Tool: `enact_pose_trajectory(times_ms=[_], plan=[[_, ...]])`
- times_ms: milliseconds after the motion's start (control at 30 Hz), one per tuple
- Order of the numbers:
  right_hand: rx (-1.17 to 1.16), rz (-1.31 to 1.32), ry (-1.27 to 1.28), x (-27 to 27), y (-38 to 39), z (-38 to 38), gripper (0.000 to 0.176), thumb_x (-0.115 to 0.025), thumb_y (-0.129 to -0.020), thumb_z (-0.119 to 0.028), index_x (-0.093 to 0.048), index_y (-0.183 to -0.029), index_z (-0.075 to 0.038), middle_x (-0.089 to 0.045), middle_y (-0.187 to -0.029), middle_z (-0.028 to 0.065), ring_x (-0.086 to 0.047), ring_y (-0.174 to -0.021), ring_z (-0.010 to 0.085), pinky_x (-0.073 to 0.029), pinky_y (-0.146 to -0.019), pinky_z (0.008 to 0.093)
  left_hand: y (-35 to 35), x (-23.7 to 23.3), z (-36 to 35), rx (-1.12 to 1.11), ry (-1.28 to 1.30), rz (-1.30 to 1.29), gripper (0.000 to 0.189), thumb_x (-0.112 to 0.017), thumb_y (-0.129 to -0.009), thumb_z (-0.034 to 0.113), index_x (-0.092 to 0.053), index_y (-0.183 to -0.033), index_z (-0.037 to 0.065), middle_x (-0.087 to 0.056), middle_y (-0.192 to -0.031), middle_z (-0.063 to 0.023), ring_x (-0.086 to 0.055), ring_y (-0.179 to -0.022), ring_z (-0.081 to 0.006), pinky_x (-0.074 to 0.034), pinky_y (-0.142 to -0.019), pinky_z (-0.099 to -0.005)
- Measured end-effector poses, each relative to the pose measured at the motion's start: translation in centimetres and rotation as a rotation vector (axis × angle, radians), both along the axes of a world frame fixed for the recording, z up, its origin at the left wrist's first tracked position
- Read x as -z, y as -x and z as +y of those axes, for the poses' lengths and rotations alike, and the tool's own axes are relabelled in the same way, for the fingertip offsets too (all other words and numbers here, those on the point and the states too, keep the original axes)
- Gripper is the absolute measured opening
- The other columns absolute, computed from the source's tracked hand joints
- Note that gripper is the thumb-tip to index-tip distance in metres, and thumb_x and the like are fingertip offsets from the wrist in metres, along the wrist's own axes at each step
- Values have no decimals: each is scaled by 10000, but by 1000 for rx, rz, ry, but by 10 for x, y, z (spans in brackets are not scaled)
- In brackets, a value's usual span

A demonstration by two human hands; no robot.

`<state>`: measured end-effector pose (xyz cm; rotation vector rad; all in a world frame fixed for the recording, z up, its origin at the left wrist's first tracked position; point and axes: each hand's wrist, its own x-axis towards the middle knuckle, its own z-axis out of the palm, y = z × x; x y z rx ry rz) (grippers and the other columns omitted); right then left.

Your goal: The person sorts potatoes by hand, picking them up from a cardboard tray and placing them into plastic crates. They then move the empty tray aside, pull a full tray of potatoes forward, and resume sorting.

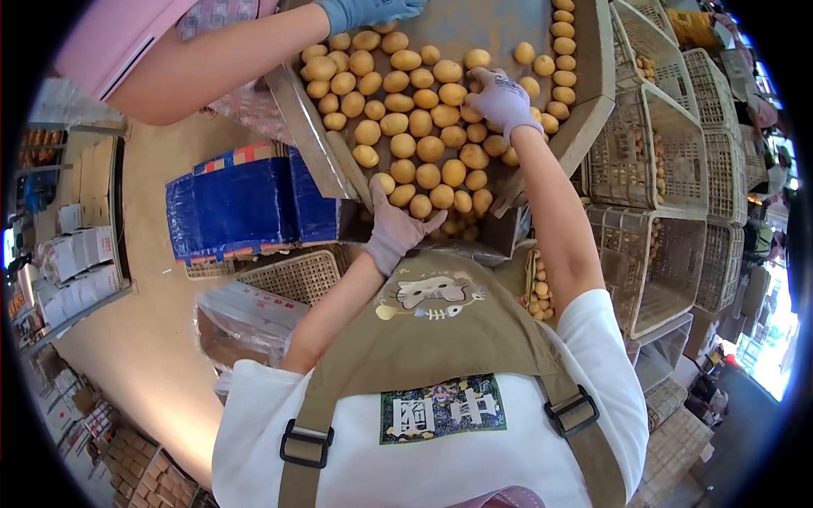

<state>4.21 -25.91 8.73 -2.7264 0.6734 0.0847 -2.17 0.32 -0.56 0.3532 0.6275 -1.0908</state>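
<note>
Many round yellow potatoes (430, 150) lie on a metal sorting chute (474, 21) in front of me. My left hand (398, 227), in a pale grey glove, rests at the chute's narrow lower end. Its thumb and fingers are spread apart beside the nearest potatoes, and nothing shows in its grasp. My right hand (501, 100), in a pale lilac glove, reaches over the potatoes on the right side. Its fingers are apart and slightly bent, close to a few potatoes, with none clearly held.
Another person's blue-gloved hand (368, 12) reaches in at the upper left. Stacked plastic crates (669, 161) stand on the right, some with potatoes. At the left are a blue-covered box (229, 207), a beige crate (296, 284) and a plastic-lined carton (246, 317).
</note>
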Motion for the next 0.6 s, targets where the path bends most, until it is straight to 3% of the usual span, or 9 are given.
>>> enact_pose_trajectory(times_ms=[33, 133, 200, 267, 333, 400, 467, 567, 600], plan=[[3, -9, -14, -4, 2, -2, 452, -609, -885, -221, -611, -1329, -131, -644, -1261, 132, -615, -1198, 318, -527, -924, 390, 2, 0, 1, -11, 6, -37, 931, -426, -865, 824, -301, -1555, 212, -320, -1609, -42, -348, -1456, -327, -377, -1097, -650], [253, -402, -727, -16, 47, -7, 467, -599, -909, -219, -574, -1356, -86, -647, -1233, 104, -671, -1067, 238, -555, -852, 342, 1, 6, 5, -6, 128, -60, 907, -419, -885, 801, -290, -1563, 213, -311, -1616, -45, -333, -1465, -326, -348, -1116, -655], [283, -779, -1351, 0, 100, -32, 446, -592, -939, -218, -561, -1357, -67, -659, -1164, 88, -662, -818, 143, -548, -735, 295, 1, 7, 9, -35, 303, -45, 832, -423, -928, 728, -301, -1553, 192, -345, -1603, -37, -324, -1468, -313, -311, -1148, -645], [589, -1164, -1567, -17, 164, -30, 397, -579, -955, -217, -580, -1327, -81, -677, -1079, 79, -557, -611, 121, -509, -651, 306, 7, 29, 11, -15, 188, -183, 796, -384, -949, 727, -331, -1546, 203, -353, -1605, -4, -333, -1463, -288, -274, -1145, -658], [718, -1322, -1539, -14, 244, -66, 394, -576, -962, -248, -583, -1320, -84, -682, -1007, 67, -512, -572, 125, -485, -604, 318, 2, 39, 15, 53, 142, -323, 637, -427, -995, 556, -374, -1490, 158, -403, -1573, -43, -352, -1444, -268, -299, -1147, -668], [823, -1455, -1400, -3, 364, -119, 402, -584, -961, -393, -606, -1209, -77, -684, -998, 84, -576, -598, 145, -536, -677, 355, 5, 19, 11, 116, 111, -452, 728, -439, -969, 648, -378, -1523, 180, -421, -1567, 19, -347, -1446, -245, -272, -1143, -696], [991, -1883, -861, -21, 473, -148, 409, -567, -964, -462, -628, -1095, -80, -680, -946, 80, -649, -706, 194, -576, -807, 423, -5, 4, 9, 23, 53, 0, 784, -488, -917, 699, -401, -1515, 200, -434, -1558, 42, -353, -1441, -237, -269, -1149, -696], [1331, -2298, -681, -54, 555, -145, 358, -541, -986, -437, -622, -1058, -96, -678, -944, 107, -674, -927, 295, -566, -900, 481, -4, -11, 2, 52, 20, -22, 814, -457, -886, 728, -415, -1511, 210, -391, -1582, 16, -365, -1429, -260, -298, -1159, -669], [1209, -2200, -718, -47, 560, -148, 349, -542, -991, -416, -613, -1071, -84, -679, -965, 116, -672, -924, 291, -566, -893, 478, -3, -17, -1, 57, -6, 1, 839, -463, -869, 745, -420, -1511, 208, -389, -1583, 14, -373, -1425, -259, -303, -1161, -664]])
